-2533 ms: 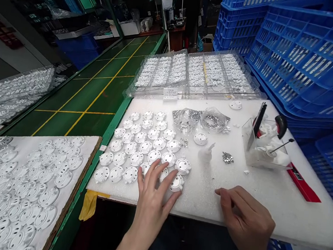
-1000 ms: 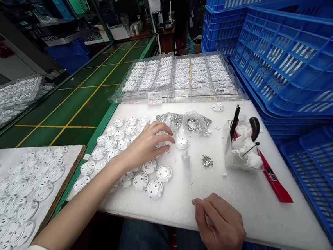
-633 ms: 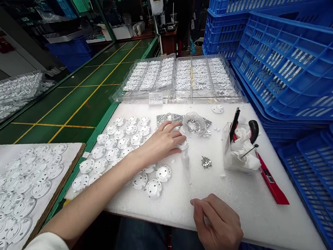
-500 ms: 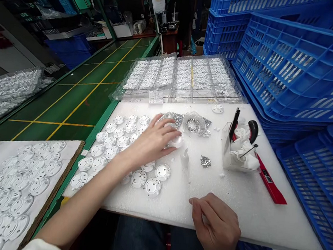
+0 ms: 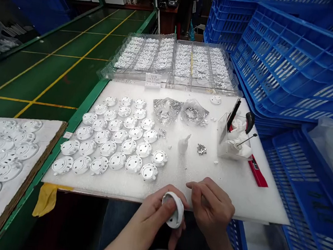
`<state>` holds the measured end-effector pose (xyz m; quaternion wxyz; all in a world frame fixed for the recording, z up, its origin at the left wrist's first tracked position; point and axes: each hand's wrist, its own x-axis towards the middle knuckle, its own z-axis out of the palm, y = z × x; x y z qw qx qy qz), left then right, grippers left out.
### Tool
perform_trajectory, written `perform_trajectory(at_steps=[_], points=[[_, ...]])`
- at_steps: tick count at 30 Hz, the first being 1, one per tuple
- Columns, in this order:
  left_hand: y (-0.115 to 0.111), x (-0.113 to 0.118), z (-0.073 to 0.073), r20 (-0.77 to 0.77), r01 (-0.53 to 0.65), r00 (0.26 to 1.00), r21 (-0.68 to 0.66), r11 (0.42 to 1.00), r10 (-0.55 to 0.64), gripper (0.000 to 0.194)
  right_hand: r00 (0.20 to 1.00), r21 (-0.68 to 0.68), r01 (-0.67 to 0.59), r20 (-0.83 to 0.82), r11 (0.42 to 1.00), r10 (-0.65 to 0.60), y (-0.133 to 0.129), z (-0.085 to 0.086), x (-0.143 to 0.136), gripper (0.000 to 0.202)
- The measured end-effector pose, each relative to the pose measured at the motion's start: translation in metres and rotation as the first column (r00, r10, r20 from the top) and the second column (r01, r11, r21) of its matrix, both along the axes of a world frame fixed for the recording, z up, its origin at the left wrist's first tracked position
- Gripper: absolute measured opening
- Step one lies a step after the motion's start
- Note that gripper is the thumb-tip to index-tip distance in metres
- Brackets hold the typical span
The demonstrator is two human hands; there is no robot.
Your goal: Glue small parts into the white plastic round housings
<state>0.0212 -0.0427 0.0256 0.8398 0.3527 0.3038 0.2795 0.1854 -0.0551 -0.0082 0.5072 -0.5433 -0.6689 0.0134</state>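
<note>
A round white plastic part (image 5: 177, 215), tilted with its hollow side showing, sits between the thumb and fingers of my left hand (image 5: 158, 214) near the table's front edge. Close beside it on the right, my right hand (image 5: 213, 208) is closed with thumb and index finger pinched together. Whatever that pinch holds, if anything, is hidden. Beyond the hands stands a small white dropper bottle (image 5: 183, 145), with a pile of small silver metal pieces (image 5: 202, 149) to its right. Rows of matching white round parts (image 5: 119, 136) lie on the left of the white foam-topped table (image 5: 174, 196).
Two plastic bags of metal pieces (image 5: 168, 110) lie farther back, before clear trays of white parts (image 5: 143, 56). On the right are a clear box of tools (image 5: 232, 147), a red-handled tool (image 5: 257, 172) and blue crates (image 5: 296, 63). A board of parts (image 5: 43, 144) stands left.
My left hand has come back from the small metal pieces beside the rows to the front edge, now with a white round part in it. My right hand stays pinched. The view has tilted down.
</note>
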Motion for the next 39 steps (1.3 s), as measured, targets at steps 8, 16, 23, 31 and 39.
perform_trajectory(at_steps=[8,16,23,31,39], points=[[0.029,0.014,-0.019,-0.303,0.083,0.922,0.761,0.643,0.24,0.01,0.988,-0.213,0.119,0.123,0.97,-0.095,0.02,0.027,0.03,0.009],[0.031,0.013,-0.034,-0.093,-0.1,0.952,0.805,0.585,0.291,0.027,0.933,-0.327,0.177,0.356,0.928,-0.053,0.057,0.014,0.04,0.018],[0.028,0.009,-0.036,-0.046,-0.142,0.968,0.715,0.685,0.249,0.015,0.93,-0.348,0.207,0.361,0.914,-0.073,0.062,0.011,0.039,0.024],[0.025,0.007,-0.04,-0.046,-0.134,0.975,0.661,0.739,0.218,0.014,0.932,-0.32,0.197,0.354,0.927,-0.075,0.062,0.011,0.041,0.023],[0.028,0.006,-0.033,-0.154,-0.051,0.97,0.633,0.772,0.19,0.017,0.964,-0.399,0.106,0.267,0.911,0.005,0.031,0.026,0.038,0.016]])
